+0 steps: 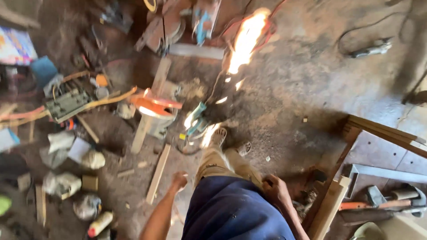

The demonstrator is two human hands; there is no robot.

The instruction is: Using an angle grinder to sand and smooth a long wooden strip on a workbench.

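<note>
Left hand (180, 180) hangs loosely curled, its grip empty, just right of a pale thin wooden slat (158, 174) on the dirt floor (293, 89). Right hand (276, 191) rests against the thigh; grip unclear.

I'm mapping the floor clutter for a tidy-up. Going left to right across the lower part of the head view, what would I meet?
White bottle → loose wooden strip → left hand → right hand → leaning plank → orange-handled tool.

Orange-guarded saw (155, 104), navy shirt (231, 211), khaki trousers (218, 164)
</note>
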